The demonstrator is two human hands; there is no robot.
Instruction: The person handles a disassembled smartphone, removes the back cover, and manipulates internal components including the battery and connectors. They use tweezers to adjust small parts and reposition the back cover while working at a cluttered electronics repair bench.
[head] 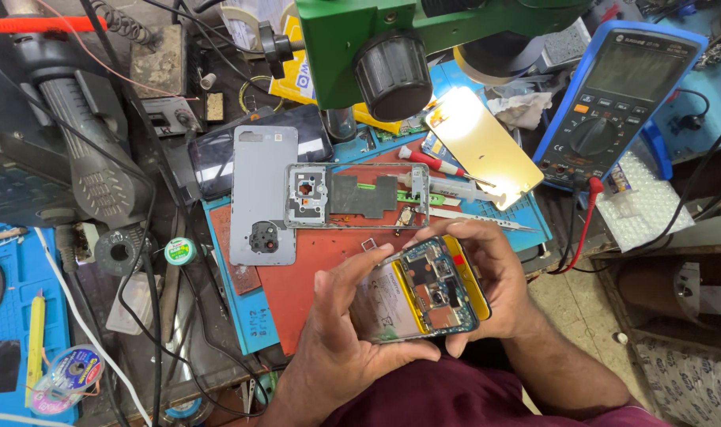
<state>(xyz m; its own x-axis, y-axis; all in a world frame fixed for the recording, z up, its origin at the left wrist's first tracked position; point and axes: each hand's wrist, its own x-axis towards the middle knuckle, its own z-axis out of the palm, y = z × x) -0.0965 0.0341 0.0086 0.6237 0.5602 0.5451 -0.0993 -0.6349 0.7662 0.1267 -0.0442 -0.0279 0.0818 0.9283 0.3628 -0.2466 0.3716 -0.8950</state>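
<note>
**Opened phone in both hands**

The left hand (341, 328) and right hand (487, 277) are gripping the opened phone (420, 289) at six o'clock — back cover (263, 194) and inner frame (356, 196) already lying off at twelve; circuit board still inside.

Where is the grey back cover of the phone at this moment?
In the head view, the grey back cover lies flat left of centre on the work mat, beside the metal middle frame and above the left hand.

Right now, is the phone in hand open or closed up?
Open. The phone, held by the left hand and right hand, shows bare circuit board and battery; a grey back cover lies apart on the mat.
</note>
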